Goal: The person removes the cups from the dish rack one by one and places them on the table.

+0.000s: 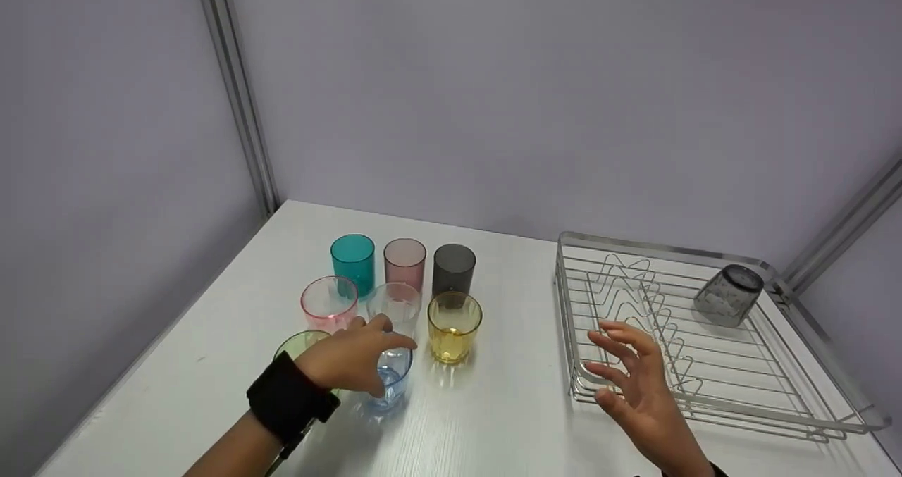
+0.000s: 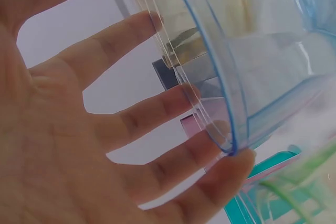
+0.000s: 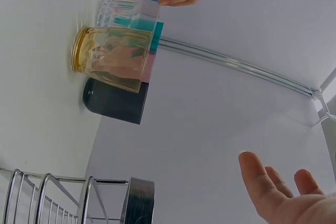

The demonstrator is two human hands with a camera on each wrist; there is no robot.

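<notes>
My left hand (image 1: 352,357) is over a clear blue glass (image 1: 392,387) standing on the table. In the left wrist view its fingers are spread and nearly straight, with fingertips (image 2: 239,166) at the blue rim. Whether they press on the glass is hard to tell. My right hand (image 1: 647,403) hovers by the left side of a wire dish rack (image 1: 574,364), fingers loosely bent and holding nothing. Around the blue glass stand a yellow glass (image 1: 451,342), a clear glass (image 1: 396,301), a pink-rimmed glass (image 1: 328,304) and a green glass (image 1: 296,343), partly hidden by my left hand.
Behind these are a teal tumbler (image 1: 352,262), a mauve tumbler (image 1: 404,265) and a dark grey tumbler (image 1: 453,269). A smoky grey glass (image 1: 726,301) leans upside down at the rack's right side. Panel walls (image 1: 535,96) enclose the white table (image 1: 507,420).
</notes>
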